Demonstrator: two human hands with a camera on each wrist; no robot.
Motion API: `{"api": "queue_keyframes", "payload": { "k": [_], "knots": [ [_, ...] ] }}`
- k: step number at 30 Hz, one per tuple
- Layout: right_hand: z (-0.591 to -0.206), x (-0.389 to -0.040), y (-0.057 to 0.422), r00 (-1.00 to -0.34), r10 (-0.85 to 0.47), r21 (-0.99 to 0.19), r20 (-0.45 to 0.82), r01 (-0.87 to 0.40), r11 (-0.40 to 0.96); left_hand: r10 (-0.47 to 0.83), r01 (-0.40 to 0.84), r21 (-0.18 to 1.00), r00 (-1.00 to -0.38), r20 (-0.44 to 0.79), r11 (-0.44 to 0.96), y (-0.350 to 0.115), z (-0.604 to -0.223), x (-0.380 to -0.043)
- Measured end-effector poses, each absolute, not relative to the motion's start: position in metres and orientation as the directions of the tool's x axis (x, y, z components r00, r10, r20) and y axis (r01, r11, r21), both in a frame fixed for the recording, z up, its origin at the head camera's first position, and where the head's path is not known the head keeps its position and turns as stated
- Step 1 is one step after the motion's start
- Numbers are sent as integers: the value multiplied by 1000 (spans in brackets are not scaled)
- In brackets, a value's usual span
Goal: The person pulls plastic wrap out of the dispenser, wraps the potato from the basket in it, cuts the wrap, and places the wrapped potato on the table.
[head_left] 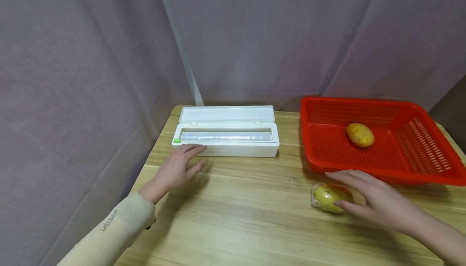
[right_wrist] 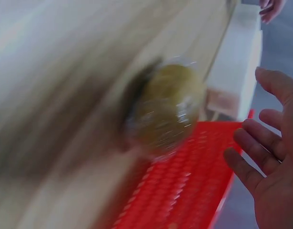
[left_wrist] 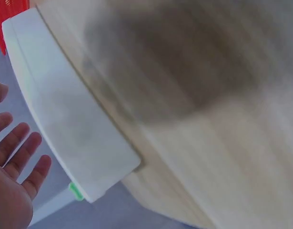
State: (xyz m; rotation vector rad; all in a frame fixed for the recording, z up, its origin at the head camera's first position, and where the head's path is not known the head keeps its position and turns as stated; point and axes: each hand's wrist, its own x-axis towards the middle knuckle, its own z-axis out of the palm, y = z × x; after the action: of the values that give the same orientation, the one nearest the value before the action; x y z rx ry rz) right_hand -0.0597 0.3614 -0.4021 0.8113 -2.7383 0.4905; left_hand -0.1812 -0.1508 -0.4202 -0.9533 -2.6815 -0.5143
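We are seeing the right hand (head_left: 375, 201), fingers apart, hovering close beside a film-wrapped potato (head_left: 327, 197), which is resting on the surface (head_left: 247, 213). The left hand (head_left: 176, 168), fingers apart too, is hovering near an opened white box (head_left: 236, 151) holding a clear roll (head_left: 225, 137). At right, a red basket (head_left: 306, 132) is cradling a bare potato (head_left: 360, 135); a grey curtain (head_left: 262, 39) is hanging behind.

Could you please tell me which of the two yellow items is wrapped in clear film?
The item on the table, near the right hand: shiny film covers it. The other item lies inside the red basket and shows no film.
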Motion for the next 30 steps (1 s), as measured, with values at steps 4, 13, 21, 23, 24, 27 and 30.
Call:
{"api": "queue_keyframes", "payload": {
  "k": [4,13,21,23,24,27,30],
  "knots": [
    [-380,-72,339,-839,-475,-285,266,-539,792,558,636,220,-763,326,740,-154,-411,-195],
    [-349,-106,291,-818,-547,-286,177,-574,767,505,547,181,-831,232,817,-158,-395,-217],
    [-346,-144,258,-766,-614,-227,191,-643,732,481,504,141,-860,168,852,-163,-384,-229],
    [-348,-153,248,-748,-636,-169,191,-663,729,481,500,116,-863,156,858,-163,-383,-232],
    [-349,-158,243,-741,-644,-138,188,-670,730,484,501,107,-862,148,859,-163,-384,-233],
    [-354,-170,230,-739,-652,-58,168,-668,742,494,504,76,-861,123,860,-163,-386,-237],
    [-360,-180,218,-757,-636,-44,151,-648,760,494,501,65,-864,100,863,-162,-389,-239]
  ]
}}
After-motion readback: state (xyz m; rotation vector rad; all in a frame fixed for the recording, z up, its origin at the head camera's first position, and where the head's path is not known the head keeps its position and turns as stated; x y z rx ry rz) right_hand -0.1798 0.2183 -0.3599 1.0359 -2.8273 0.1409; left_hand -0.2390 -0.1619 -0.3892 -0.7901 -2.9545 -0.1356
